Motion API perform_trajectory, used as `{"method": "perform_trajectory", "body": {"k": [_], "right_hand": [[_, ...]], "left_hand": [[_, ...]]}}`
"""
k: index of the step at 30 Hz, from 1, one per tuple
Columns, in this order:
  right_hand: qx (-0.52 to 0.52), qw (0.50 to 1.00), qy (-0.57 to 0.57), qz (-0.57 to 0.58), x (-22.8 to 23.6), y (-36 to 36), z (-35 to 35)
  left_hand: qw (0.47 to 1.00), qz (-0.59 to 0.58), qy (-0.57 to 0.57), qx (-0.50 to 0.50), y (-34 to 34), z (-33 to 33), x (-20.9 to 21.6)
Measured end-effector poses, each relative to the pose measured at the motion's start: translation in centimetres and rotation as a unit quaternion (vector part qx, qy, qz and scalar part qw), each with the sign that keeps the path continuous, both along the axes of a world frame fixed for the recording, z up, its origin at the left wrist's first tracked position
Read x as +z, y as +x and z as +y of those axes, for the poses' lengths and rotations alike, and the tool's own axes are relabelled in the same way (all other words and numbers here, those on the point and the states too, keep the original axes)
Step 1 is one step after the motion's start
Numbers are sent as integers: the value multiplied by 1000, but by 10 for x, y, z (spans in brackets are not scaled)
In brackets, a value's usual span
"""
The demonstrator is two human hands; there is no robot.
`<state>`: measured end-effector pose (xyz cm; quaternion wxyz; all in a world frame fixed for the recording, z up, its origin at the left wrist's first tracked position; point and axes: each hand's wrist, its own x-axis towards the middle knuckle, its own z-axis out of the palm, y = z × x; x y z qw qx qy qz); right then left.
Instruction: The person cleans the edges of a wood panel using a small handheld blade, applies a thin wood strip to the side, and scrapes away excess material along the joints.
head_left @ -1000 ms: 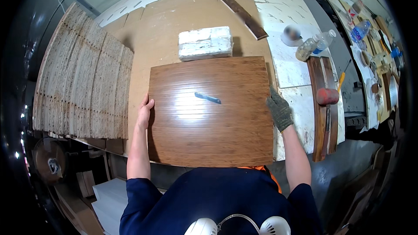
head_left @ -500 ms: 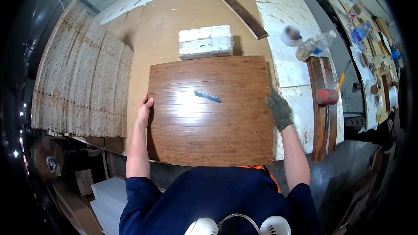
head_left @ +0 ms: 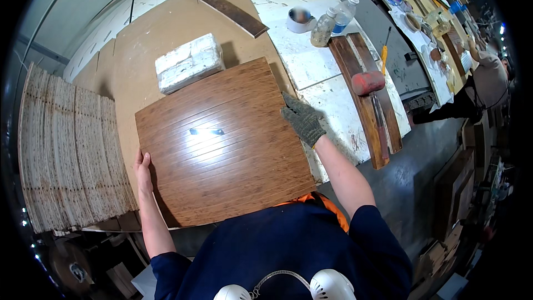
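A brown wood-grain panel (head_left: 239,172) of narrow flooring strips lies in front of me, close against my body. My bare left hand (head_left: 142,169) holds its left edge, thumb up and the fingers partly hidden along the side. At the right edge is my right hand (head_left: 302,119) in a grey knitted glove, its palm against the side and its thumb side toward the top; the fingertips are partly hidden. A thin dark blade-like strip (head_left: 206,131) lies on the panel, blurred by glare. Just beyond the far edge sits a white wrapped block (head_left: 189,64).
Rough-faced boards (head_left: 72,150) stand packed at the left. Cardboard (head_left: 139,33) covers the table, with a dark plank (head_left: 230,12) on it. On the right are a tape roll (head_left: 300,20), bottles (head_left: 323,28), and a red mallet (head_left: 367,83) on wooden strips. Another person (head_left: 488,78) is farther right.
My view has swung to the right, so the scene sits turned and shifted left. Another person now shows more fully at the right. Both hands remain at the panel's edges.
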<state>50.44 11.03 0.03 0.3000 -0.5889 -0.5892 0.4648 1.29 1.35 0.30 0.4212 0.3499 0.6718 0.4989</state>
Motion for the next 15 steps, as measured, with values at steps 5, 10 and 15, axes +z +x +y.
{"method": "perform_trajectory", "body": {"k": [5,10,15], "right_hand": [[9,1000,2,11,0,0,1],[17,1000,9,6,-4,1,2],[21,1000,12,-4,-6,2,3]], "left_hand": [[999,-29,-19,12,3,1,6],[997,-67,-34,23,-6,0,1],[997,-73,-28,7,-6,0,1]]}}
